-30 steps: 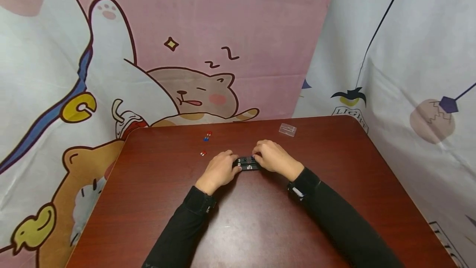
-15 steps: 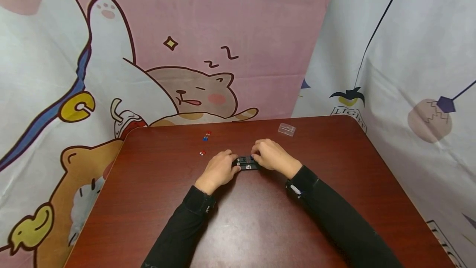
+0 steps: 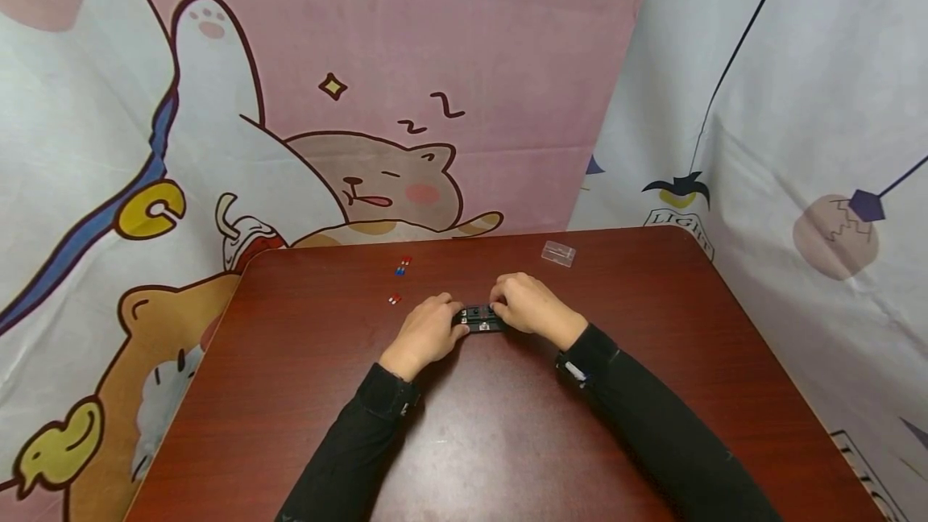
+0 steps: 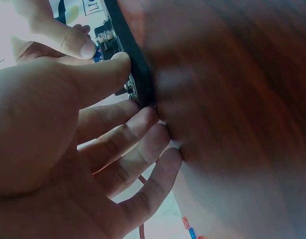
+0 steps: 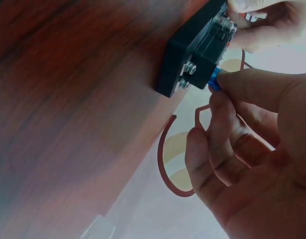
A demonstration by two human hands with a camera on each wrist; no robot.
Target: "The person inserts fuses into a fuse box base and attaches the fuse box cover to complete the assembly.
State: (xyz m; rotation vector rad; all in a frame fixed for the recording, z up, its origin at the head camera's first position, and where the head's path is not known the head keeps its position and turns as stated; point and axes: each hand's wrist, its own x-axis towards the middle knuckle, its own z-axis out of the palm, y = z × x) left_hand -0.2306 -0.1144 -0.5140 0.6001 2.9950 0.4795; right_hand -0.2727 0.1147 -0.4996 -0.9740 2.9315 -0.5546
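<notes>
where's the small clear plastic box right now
In the head view the small clear plastic box lies on the dark red wooden table near its far edge, beyond the right hand, apart from it.

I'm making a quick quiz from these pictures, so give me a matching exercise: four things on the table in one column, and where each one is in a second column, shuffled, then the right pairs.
Things:
1. black block
2. clear plastic piece
3. small blue part
4. loose red and blue bits

Places:
A. far side of the table, right of the hands
B. pinched by the right hand against the block
C. far side, left of the hands
D. between the left hand and the right hand

Pairs: 1-D, 2-A, 3-B, 4-C
</notes>
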